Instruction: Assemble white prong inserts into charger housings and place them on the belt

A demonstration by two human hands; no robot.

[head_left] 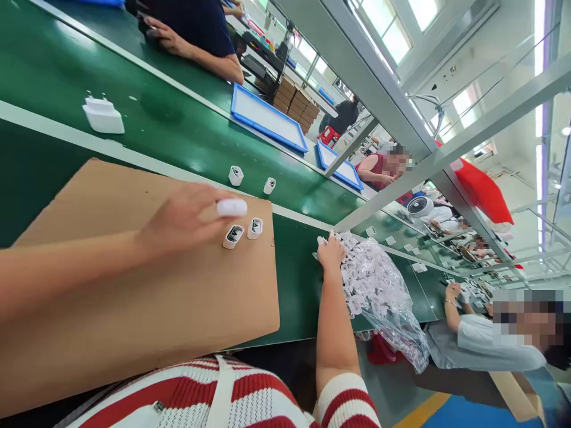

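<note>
My left hand (185,217) is over the cardboard sheet, its fingers closed on a white plastic charger cover (232,207), slightly blurred. Just below it, two open white charger housings (232,236) stand on the cardboard with dark and metallic parts showing inside. Two more charger housings (236,175) stand past the cardboard's far edge, on the green conveyor. My right hand (331,252) reaches to the near-left edge of a heap of small white plastic parts (368,273) in a clear bag. Its fingertips are closed around a white plastic part (322,241).
The cardboard sheet (214,297) lies on the green bench. A white plug adapter (103,115) rests on the conveyor at left. Blue-rimmed trays (267,122) line the far side. A metal frame post (379,199) rises beyond the bag. Co-workers sit opposite and at right.
</note>
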